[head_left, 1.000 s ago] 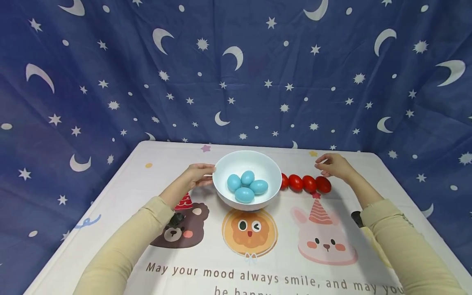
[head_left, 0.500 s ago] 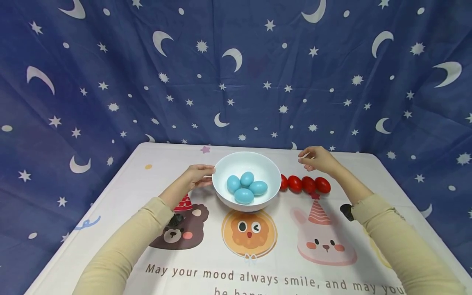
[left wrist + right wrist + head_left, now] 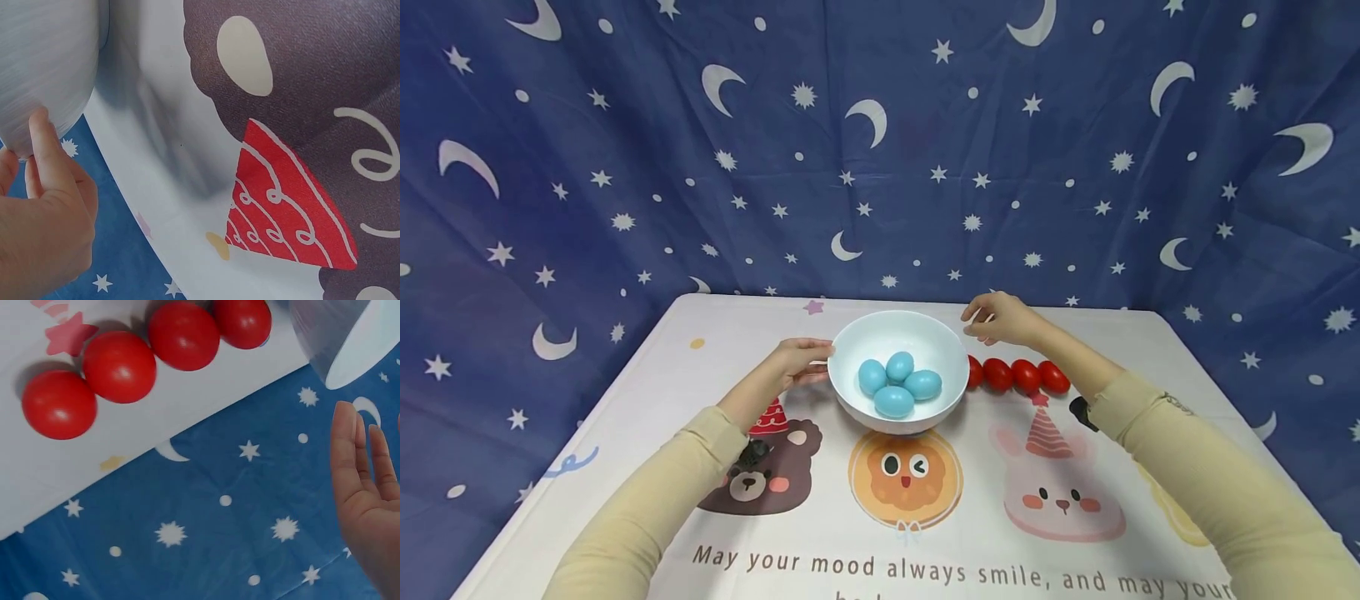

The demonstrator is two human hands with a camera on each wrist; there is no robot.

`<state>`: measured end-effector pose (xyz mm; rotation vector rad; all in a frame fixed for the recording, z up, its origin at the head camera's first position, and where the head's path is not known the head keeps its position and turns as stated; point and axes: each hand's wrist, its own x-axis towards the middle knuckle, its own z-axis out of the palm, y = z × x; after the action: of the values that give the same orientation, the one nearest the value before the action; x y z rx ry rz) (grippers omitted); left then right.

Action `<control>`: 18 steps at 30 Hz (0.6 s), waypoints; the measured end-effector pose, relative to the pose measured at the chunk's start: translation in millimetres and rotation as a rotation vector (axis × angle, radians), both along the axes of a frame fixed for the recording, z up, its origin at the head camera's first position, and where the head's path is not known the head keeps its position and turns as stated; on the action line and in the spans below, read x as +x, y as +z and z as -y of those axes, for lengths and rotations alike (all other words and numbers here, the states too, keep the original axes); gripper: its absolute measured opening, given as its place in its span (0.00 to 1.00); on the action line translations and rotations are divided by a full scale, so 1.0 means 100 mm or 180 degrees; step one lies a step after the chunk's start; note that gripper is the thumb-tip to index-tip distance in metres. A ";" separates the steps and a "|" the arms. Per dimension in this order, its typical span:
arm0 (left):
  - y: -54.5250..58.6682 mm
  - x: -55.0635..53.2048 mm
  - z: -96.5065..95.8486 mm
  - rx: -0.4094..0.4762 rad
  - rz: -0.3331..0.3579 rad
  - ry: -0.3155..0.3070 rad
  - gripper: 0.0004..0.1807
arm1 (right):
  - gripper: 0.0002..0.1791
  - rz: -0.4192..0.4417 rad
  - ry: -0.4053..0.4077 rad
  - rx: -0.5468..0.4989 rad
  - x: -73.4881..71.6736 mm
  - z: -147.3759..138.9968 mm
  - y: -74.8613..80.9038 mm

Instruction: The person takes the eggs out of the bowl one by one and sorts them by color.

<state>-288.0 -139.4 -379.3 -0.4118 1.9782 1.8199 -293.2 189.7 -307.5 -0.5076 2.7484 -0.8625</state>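
A white bowl (image 3: 887, 333) stands in the middle of the table with several light blue eggs (image 3: 894, 402) inside. My left hand (image 3: 790, 362) grips its left rim between thumb and fingers, and the left wrist view has those fingers (image 3: 47, 147) at the bowl's side. Just off the right rim is my right hand (image 3: 1004, 319), fingers loosely extended and nothing held. The right wrist view puts its fingertips (image 3: 344, 415) close to the bowl's edge. Several red eggs (image 3: 1026, 377) lie in a row right of the bowl, the leftmost partly hidden by it.
A white cloth (image 3: 940, 533) printed with a bear, a pancake, a rabbit and lettering covers the table. Behind its far edge hangs a blue curtain (image 3: 917, 225) with moons and stars.
My right hand has moved left, from above the red eggs to beside the bowl's right rim. The left hand keeps its grip, and bowl and eggs stay in place.
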 end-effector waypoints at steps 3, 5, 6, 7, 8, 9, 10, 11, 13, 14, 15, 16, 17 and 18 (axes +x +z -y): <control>0.00 0.00 0.00 -0.0007 0.0013 -0.0001 0.23 | 0.16 0.0083 0.0097 0.0023 -0.01 0.09 -0.01; 0.00 -0.01 -0.01 -0.0014 -0.0010 -0.0015 0.23 | 0.17 0.0100 0.0202 0.0036 -0.02 0.14 -0.01; 0.00 -0.02 -0.01 -0.0021 -0.0018 -0.0022 0.23 | 0.17 0.0103 0.0254 0.0054 -0.02 0.16 -0.02; 0.00 -0.02 -0.02 -0.0016 -0.0023 -0.0021 0.23 | 0.16 0.0104 0.0308 0.0077 -0.03 0.19 -0.03; 0.00 -0.02 -0.02 -0.0007 -0.0028 -0.0030 0.23 | 0.16 0.0102 0.0365 0.0103 -0.03 0.21 -0.04; 0.00 -0.02 -0.02 -0.0022 -0.0019 -0.0027 0.23 | 0.16 0.0102 0.0429 0.0135 -0.03 0.24 -0.05; 0.00 -0.02 -0.02 -0.0023 -0.0010 -0.0025 0.23 | 0.16 0.0092 0.0493 0.0167 -0.04 0.27 -0.07; 0.00 -0.01 -0.01 -0.0023 0.0006 -0.0021 0.23 | 0.16 0.0084 0.0559 0.0195 -0.04 0.30 -0.09; -0.01 0.00 -0.01 -0.0014 0.0020 -0.0006 0.23 | 0.16 0.0093 0.0652 0.0248 -0.05 0.35 -0.13; -0.01 0.01 0.00 -0.0013 0.0023 -0.0009 0.23 | 0.15 0.0087 0.0696 0.0275 -0.05 0.38 -0.15; -0.01 0.01 0.00 -0.0009 0.0021 -0.0007 0.23 | 0.15 0.0083 0.0743 0.0299 -0.06 0.40 -0.17; -0.01 0.01 0.01 0.0002 0.0019 -0.0006 0.23 | 0.15 0.0081 0.0779 0.0319 -0.06 0.42 -0.19; -0.01 0.01 0.01 0.0017 0.0013 -0.0008 0.23 | 0.15 0.0078 0.0809 0.0341 -0.05 0.44 -0.20; -0.01 0.01 0.01 0.0025 0.0005 -0.0004 0.23 | 0.15 0.0085 0.0839 0.0355 -0.05 0.46 -0.20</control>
<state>-287.0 -140.3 -380.1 -0.4094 1.9691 1.8257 -297.7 144.2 -327.4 -0.8066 2.6081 -0.6440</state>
